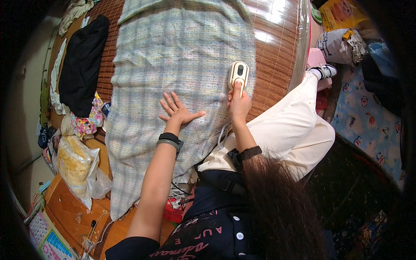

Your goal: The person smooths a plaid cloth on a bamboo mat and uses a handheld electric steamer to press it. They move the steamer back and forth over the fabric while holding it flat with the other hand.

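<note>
Two bare hands at work on a plaid woven cloth (182, 52) in pale grey, blue and cream, spread over a brown slatted mat (277, 56). The left hand (180, 115) lies palm down near the middle of the cloth, its fingers released and splayed; so broad a contact probably anchors the fabric against being dragged. The right hand (239, 104) has its fingers wrapped around the handle of a cream handheld garment iron (239, 69), thumb along the top, a grip that would suit both steering and downward pressure. The iron lies over the cloth near its right edge, its head pointing away from the person; whether the whole sole meets the fabric cannot be told. The cloth appears laid out broadly to expose its face, though ripples cross it.

Containers: at left, a clear plastic bag (78, 167) encloses a folded yellow, apparently soft bundle, presumably bagged against dust; a smaller translucent bag (100, 184) lies against it, its contents indistinct. At upper right, a white printed bag (331, 45) sits below a yellow printed bag (342, 15); what either contains cannot be determined.
</note>
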A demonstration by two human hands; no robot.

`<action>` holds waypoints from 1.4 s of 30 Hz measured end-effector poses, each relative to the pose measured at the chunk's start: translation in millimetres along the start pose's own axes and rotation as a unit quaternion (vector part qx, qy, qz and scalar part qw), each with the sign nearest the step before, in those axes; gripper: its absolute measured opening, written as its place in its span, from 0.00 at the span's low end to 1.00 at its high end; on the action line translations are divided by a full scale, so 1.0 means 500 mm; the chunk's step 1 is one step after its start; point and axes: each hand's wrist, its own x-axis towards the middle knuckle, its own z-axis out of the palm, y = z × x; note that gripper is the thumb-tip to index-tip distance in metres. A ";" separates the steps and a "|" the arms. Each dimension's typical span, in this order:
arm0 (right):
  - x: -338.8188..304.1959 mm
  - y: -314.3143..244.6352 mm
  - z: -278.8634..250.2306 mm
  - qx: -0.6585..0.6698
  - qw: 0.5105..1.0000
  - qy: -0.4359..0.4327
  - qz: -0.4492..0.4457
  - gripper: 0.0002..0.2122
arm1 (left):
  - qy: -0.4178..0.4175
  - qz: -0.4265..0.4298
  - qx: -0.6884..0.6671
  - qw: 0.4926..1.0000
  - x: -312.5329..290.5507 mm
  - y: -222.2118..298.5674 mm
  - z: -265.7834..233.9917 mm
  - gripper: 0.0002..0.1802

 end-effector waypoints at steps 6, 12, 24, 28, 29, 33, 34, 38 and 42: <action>0.006 -0.012 -0.027 0.005 1.000 0.010 0.019 0.26 | 0.010 -0.004 0.002 1.000 0.001 0.000 0.001 0.97; 0.013 -0.017 -0.049 0.021 0.999 0.020 0.025 0.26 | 0.007 0.003 -0.006 1.000 -0.004 -0.001 -0.001 0.97; 0.037 -0.022 -0.090 0.061 0.996 0.063 0.028 0.27 | 0.013 0.005 -0.013 1.000 0.000 -0.003 0.003 0.98; 0.043 -0.021 -0.097 0.071 0.995 0.064 0.028 0.27 | 0.014 0.005 -0.012 1.000 -0.001 -0.003 0.001 0.98; 0.044 -0.020 -0.098 0.070 0.995 0.062 0.029 0.27 | 0.014 0.005 -0.012 1.000 -0.002 -0.003 0.001 0.98; 0.046 -0.022 -0.103 0.067 0.995 0.067 0.035 0.27 | 0.036 0.013 -0.023 0.999 -0.008 -0.005 0.008 0.97; 0.045 -0.026 -0.105 0.066 0.995 0.070 0.036 0.27 | 0.044 0.015 -0.024 0.999 -0.011 -0.006 0.011 0.96; 0.049 -0.066 -0.103 0.145 0.983 0.102 0.043 0.25 | 0.102 0.040 -0.037 0.993 -0.023 -0.009 0.024 0.92; 0.018 -0.130 -0.090 0.169 0.983 0.073 0.025 0.24 | 0.199 0.084 -0.043 0.976 -0.042 -0.019 0.042 0.88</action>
